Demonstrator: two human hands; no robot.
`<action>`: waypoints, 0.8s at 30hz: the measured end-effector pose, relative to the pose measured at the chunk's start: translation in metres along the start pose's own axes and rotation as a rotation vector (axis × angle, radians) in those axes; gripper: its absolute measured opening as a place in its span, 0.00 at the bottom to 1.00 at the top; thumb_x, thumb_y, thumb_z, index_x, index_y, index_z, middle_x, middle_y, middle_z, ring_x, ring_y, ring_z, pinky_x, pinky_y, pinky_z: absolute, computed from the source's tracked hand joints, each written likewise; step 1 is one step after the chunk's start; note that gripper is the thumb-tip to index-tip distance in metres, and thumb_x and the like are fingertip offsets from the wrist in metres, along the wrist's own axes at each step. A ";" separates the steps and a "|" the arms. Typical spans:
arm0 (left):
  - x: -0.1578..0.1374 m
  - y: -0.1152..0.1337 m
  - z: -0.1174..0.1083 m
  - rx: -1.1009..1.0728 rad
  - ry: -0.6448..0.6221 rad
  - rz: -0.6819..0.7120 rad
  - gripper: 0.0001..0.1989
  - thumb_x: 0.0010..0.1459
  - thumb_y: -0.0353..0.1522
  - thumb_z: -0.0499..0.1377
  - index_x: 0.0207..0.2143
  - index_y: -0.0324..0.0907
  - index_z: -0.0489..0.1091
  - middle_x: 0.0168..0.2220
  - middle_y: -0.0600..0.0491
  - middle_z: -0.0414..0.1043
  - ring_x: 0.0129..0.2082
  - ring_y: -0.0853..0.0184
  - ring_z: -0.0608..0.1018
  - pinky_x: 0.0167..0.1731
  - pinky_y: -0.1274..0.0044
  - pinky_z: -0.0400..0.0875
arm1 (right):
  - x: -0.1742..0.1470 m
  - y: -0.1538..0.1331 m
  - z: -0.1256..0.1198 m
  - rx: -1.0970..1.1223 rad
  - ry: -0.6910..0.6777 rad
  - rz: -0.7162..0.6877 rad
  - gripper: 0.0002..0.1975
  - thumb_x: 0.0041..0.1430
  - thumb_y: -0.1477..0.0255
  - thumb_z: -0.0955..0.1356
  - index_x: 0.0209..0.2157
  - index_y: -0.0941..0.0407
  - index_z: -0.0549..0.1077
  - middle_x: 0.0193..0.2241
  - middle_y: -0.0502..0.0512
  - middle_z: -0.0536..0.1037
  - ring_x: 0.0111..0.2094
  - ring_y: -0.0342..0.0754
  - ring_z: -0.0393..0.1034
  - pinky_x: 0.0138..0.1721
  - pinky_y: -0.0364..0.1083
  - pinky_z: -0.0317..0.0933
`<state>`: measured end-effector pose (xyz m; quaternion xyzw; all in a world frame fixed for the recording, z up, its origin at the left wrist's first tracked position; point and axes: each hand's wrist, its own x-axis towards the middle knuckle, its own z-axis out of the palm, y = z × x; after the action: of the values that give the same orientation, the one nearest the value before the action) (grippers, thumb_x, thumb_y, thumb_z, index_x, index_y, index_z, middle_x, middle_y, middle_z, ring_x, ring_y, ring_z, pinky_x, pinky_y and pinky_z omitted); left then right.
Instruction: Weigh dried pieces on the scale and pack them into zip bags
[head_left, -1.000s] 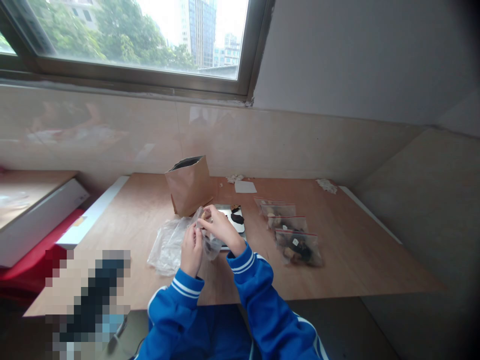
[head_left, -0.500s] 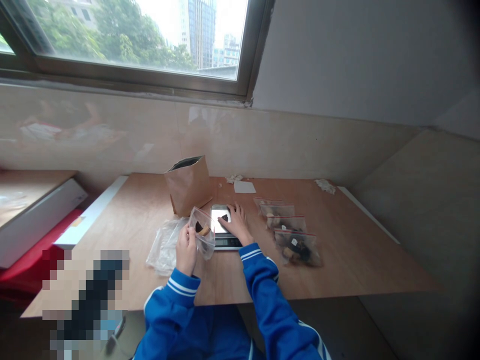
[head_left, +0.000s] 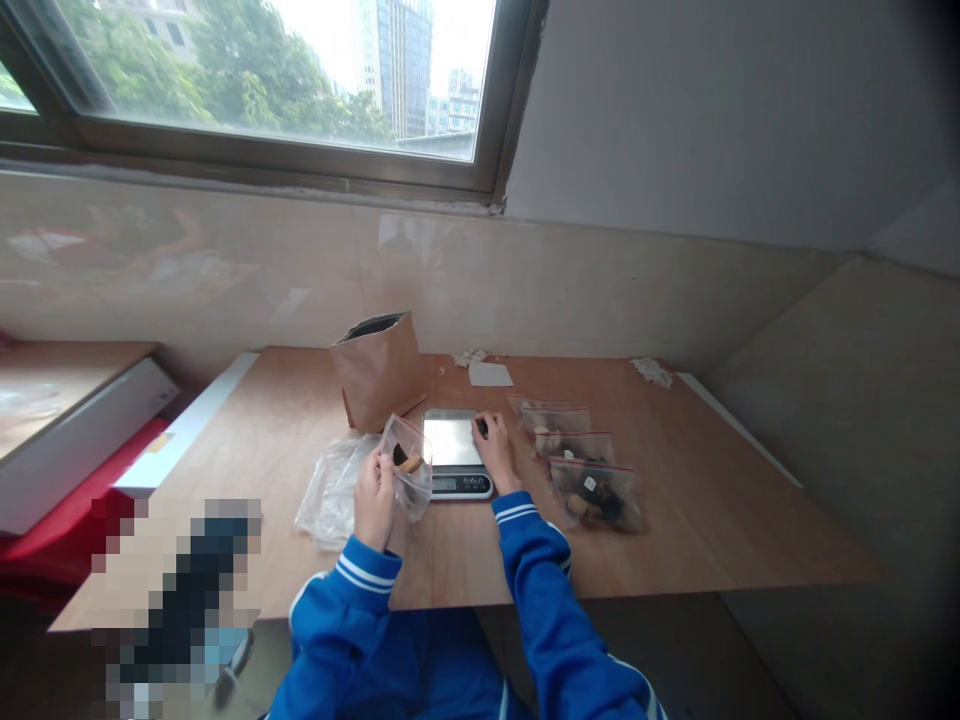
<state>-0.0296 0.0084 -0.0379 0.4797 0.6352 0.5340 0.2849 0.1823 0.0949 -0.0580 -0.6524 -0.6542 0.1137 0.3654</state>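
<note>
My left hand (head_left: 374,492) is closed on the edge of a clear zip bag (head_left: 412,490), which has a few brown and dark dried pieces (head_left: 407,460) inside. My right hand (head_left: 496,452) is closed around a small dark piece (head_left: 482,428), at the right edge of the kitchen scale (head_left: 448,440). The scale's metal plate shows bare, and its dark display panel faces me. Under and left of the held bag lies a pile of clear plastic bags (head_left: 330,495). What kind the dark piece is, I cannot tell.
A brown paper bag (head_left: 379,375) stands with its top open behind the scale. Several filled zip bags (head_left: 596,495) lie in a row at the right. White paper (head_left: 490,375) and crumpled tissue (head_left: 651,373) are near the wall.
My right hand has lifted the dark piece off the scale plate and moved right to its edge. The left hand and its zip bag have barely shifted.
</note>
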 end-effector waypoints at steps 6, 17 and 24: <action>-0.002 0.000 0.006 -0.006 -0.029 -0.007 0.22 0.62 0.43 0.47 0.48 0.39 0.68 0.45 0.43 0.73 0.48 0.57 0.74 0.51 0.62 0.66 | -0.003 -0.055 -0.029 0.404 -0.228 0.070 0.13 0.61 0.64 0.61 0.34 0.57 0.72 0.31 0.54 0.76 0.30 0.45 0.70 0.30 0.42 0.63; -0.012 0.005 0.013 -0.050 -0.051 0.085 0.21 0.63 0.43 0.47 0.51 0.40 0.67 0.56 0.43 0.67 0.58 0.59 0.67 0.60 0.63 0.58 | -0.009 -0.129 -0.043 0.279 -0.692 0.011 0.11 0.52 0.70 0.70 0.38 0.56 0.69 0.19 0.44 0.71 0.14 0.40 0.61 0.17 0.40 0.54; -0.013 0.005 0.013 -0.072 -0.038 0.079 0.23 0.63 0.42 0.47 0.53 0.39 0.66 0.58 0.42 0.65 0.60 0.59 0.66 0.60 0.63 0.57 | -0.011 -0.127 -0.036 0.211 -0.571 -0.082 0.18 0.49 0.77 0.71 0.44 0.57 0.68 0.31 0.51 0.77 0.32 0.49 0.73 0.31 0.43 0.63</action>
<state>-0.0123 0.0020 -0.0389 0.5041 0.5904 0.5583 0.2927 0.1057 0.0573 0.0431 -0.5256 -0.7408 0.3450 0.2365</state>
